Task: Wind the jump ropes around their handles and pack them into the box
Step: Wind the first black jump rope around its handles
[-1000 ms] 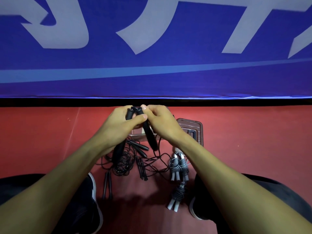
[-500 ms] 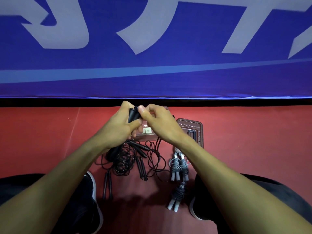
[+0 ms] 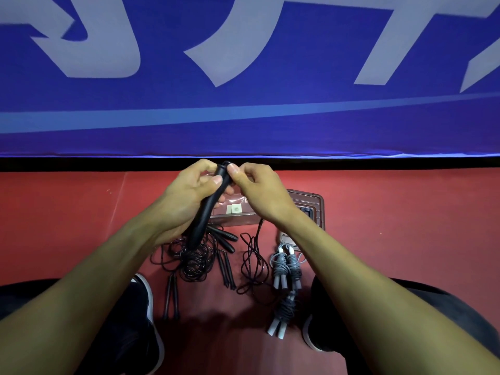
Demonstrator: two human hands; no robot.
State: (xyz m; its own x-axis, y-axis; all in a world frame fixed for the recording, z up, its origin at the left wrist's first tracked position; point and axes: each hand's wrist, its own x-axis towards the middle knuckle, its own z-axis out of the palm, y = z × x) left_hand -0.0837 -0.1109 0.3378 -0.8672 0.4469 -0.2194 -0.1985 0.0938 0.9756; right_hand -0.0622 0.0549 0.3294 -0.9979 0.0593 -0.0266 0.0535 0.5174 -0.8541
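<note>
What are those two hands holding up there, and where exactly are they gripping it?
A pair of black jump-rope handles. The left hand wraps their middle; the right hand pinches the top end, where the thin black cord seems to trail down to the red floor.

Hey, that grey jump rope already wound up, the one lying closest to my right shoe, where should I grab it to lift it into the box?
Take the nearest grey rope bundle around its wound middle, coming down from above with the right hand. The cord coils bind both handles there, so a grip there probably keeps it from unwinding; the bare handle ends stick out toward you and offer less hold.
</note>
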